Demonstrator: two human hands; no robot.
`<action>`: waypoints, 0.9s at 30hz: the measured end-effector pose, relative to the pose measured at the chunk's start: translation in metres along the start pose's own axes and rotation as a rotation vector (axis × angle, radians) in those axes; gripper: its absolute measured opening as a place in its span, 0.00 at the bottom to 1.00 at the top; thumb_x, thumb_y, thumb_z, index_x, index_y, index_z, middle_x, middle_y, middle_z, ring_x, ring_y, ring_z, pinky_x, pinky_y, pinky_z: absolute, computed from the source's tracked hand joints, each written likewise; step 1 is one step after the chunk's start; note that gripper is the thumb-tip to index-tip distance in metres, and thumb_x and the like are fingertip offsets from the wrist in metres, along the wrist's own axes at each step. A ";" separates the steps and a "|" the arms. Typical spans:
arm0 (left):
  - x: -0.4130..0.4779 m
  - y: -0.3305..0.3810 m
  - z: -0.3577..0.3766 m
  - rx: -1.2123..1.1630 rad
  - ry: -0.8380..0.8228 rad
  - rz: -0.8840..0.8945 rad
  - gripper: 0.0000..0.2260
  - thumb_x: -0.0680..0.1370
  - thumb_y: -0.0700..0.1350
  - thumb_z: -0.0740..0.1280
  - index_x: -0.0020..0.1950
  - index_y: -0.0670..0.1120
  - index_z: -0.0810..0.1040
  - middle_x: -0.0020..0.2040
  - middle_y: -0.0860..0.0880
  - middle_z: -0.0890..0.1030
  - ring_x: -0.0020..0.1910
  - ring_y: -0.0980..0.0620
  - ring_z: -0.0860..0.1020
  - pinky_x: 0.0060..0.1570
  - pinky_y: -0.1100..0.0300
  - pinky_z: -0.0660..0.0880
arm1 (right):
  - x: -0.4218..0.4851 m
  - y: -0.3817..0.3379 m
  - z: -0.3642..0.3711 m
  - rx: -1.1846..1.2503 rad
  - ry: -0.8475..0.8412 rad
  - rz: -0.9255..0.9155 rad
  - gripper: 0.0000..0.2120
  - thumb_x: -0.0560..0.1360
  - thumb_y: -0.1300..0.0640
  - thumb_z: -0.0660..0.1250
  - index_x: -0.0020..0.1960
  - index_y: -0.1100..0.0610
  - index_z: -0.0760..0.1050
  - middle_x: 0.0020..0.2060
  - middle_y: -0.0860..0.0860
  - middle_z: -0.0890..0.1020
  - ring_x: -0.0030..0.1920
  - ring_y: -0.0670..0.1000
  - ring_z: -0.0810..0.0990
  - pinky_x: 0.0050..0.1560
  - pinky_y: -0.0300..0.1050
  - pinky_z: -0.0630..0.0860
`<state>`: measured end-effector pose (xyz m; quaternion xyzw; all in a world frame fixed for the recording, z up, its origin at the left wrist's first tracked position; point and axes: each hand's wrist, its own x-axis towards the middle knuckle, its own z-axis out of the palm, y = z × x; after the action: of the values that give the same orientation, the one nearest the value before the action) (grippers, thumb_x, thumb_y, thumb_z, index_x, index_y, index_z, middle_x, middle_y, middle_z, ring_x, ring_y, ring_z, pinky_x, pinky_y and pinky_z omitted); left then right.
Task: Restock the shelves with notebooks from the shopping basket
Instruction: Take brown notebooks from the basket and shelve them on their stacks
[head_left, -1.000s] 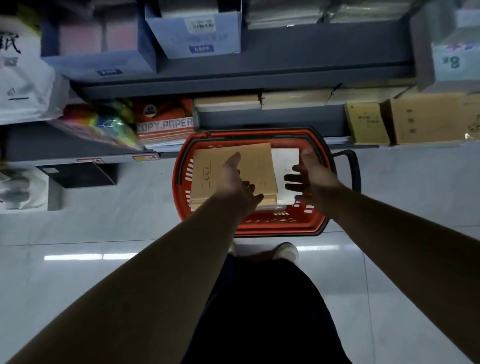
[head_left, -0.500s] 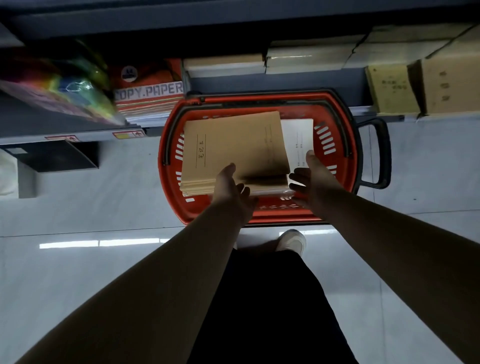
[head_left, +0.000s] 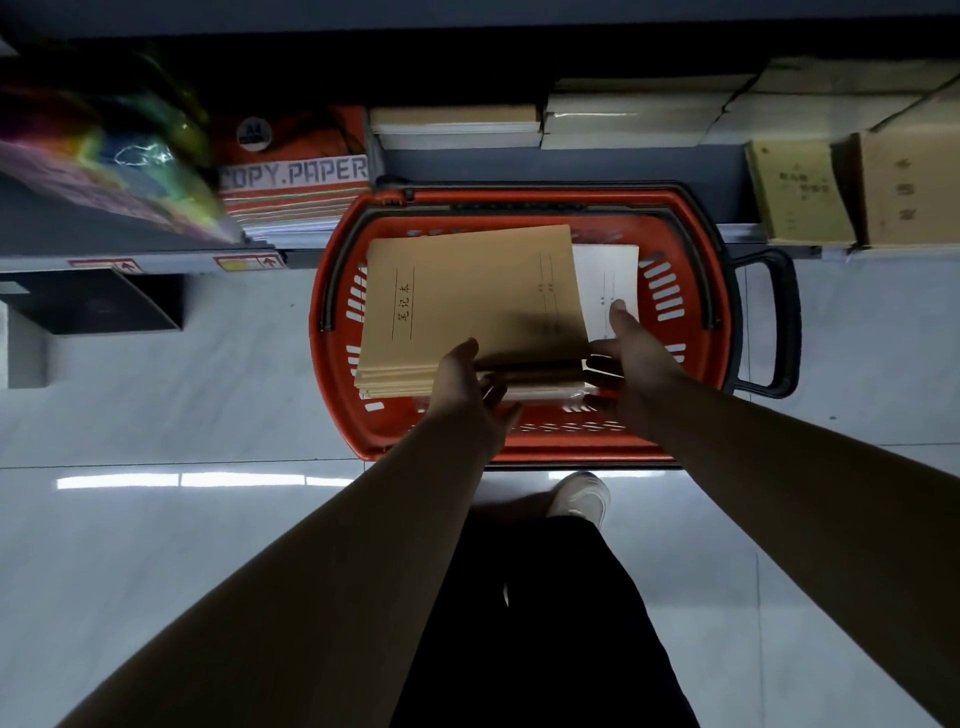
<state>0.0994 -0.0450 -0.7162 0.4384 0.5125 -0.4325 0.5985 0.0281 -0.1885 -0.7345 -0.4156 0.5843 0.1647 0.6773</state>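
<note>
Notebook stack (head_left: 467, 301): flat kraft covers | left hand (head_left: 462, 387), right hand (head_left: 639, 358): fingers (head_left: 602, 364) grasping it | basket (head_left: 519, 448): slotted plastic

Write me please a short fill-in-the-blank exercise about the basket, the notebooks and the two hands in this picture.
1. The shopping basket is ____ in colour.
2. The pack on the shelf reads "COPY.____".
3. The right hand rests its ____ on the white notebook.
4. The left hand grips the brown stack of ____.

Missing words: red; PAPER; thumb; notebooks.
</note>
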 end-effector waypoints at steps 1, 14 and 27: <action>0.001 0.000 -0.001 -0.006 0.006 0.002 0.17 0.78 0.50 0.66 0.65 0.44 0.74 0.60 0.42 0.77 0.52 0.49 0.76 0.47 0.48 0.70 | 0.001 0.001 0.000 0.001 0.006 -0.006 0.29 0.79 0.35 0.53 0.63 0.57 0.72 0.49 0.49 0.78 0.52 0.52 0.77 0.57 0.53 0.74; -0.001 0.015 0.030 -0.033 -0.094 0.140 0.03 0.79 0.45 0.65 0.49 0.46 0.75 0.47 0.46 0.81 0.49 0.49 0.80 0.48 0.54 0.75 | -0.002 0.011 -0.011 0.059 0.009 -0.023 0.18 0.80 0.40 0.56 0.51 0.53 0.75 0.58 0.55 0.79 0.63 0.60 0.75 0.63 0.58 0.70; -0.007 0.013 0.042 0.047 -0.044 0.215 0.05 0.79 0.37 0.62 0.54 0.42 0.74 0.51 0.41 0.79 0.51 0.44 0.79 0.52 0.49 0.81 | -0.008 0.020 -0.036 0.080 -0.044 0.075 0.28 0.79 0.35 0.54 0.62 0.58 0.72 0.66 0.60 0.75 0.64 0.61 0.75 0.58 0.55 0.72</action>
<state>0.1212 -0.0820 -0.7040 0.4951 0.4389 -0.3873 0.6420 -0.0114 -0.2017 -0.7336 -0.3623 0.5906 0.1752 0.6995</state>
